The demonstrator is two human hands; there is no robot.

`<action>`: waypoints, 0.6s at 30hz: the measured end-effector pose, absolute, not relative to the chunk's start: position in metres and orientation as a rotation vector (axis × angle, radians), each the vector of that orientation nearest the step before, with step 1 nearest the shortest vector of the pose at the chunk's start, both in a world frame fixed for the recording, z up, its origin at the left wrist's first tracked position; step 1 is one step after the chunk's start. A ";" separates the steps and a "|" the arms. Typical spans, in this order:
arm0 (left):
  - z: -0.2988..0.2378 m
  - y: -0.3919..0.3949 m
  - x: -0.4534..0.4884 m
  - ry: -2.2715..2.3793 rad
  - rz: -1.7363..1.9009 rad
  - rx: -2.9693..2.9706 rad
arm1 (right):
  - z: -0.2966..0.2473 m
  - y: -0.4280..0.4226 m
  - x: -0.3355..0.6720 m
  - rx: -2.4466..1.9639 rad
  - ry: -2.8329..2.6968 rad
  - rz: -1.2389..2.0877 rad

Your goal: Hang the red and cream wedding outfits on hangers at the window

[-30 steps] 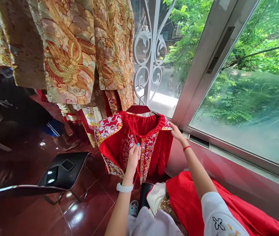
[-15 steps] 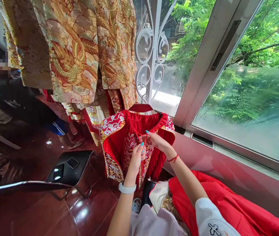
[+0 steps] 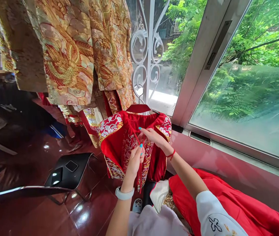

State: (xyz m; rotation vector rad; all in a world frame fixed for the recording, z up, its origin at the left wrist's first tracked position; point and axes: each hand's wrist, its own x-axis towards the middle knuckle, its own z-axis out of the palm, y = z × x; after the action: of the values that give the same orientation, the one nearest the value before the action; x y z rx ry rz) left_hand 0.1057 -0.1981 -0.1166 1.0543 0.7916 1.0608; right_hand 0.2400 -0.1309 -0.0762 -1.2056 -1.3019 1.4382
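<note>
A red embroidered garment (image 3: 136, 141) with silver and gold patterns hangs in front of me on a dark red hanger (image 3: 138, 108). A thin red cord (image 3: 136, 136) comes from its gathered neckline. My left hand (image 3: 136, 159), wearing a pale wristband, pinches the cord between thumb and fingers, and a length of it dangles below. My right hand (image 3: 152, 136), with a red string bracelet, is closed at the cord just above and to the right. Its lower fingers are partly hidden behind the cord and the left hand.
Gold embroidered garments (image 3: 68, 55) hang at upper left. A black chair (image 3: 74, 178) carrying dark flat items stands to the left, with a person (image 3: 14, 108) beyond. Red fabric (image 3: 218, 196) lies at lower right under the window (image 3: 240, 114). A white scroll grille (image 3: 149, 49) is behind the hanger.
Both hands stay at the neckline cord, the right shifting slightly left. The cord's end now hangs visibly below the left hand. The whole view has shifted a little.
</note>
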 end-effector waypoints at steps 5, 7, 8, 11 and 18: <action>-0.129 -0.182 0.118 0.830 1.037 1.122 | -0.075 -0.134 0.230 -0.919 -1.228 1.832; -0.134 -0.181 0.118 0.898 1.053 1.172 | -0.074 -0.129 0.225 -0.884 -1.232 1.868; -0.134 -0.181 0.116 0.955 1.051 1.228 | -0.074 -0.127 0.223 -0.892 -1.240 1.852; -0.122 -0.183 0.092 1.131 0.952 1.576 | -0.079 -0.120 0.219 -1.004 -1.280 1.636; -0.030 -0.078 -0.010 1.319 1.548 1.807 | -0.089 -0.112 0.223 -1.226 -1.469 1.294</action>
State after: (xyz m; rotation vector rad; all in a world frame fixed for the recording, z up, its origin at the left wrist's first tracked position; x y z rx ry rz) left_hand -0.0095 -0.0783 -0.0300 1.8070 1.3188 1.5483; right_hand 0.2229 -0.1122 -0.0890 -1.2262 -1.4687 1.2944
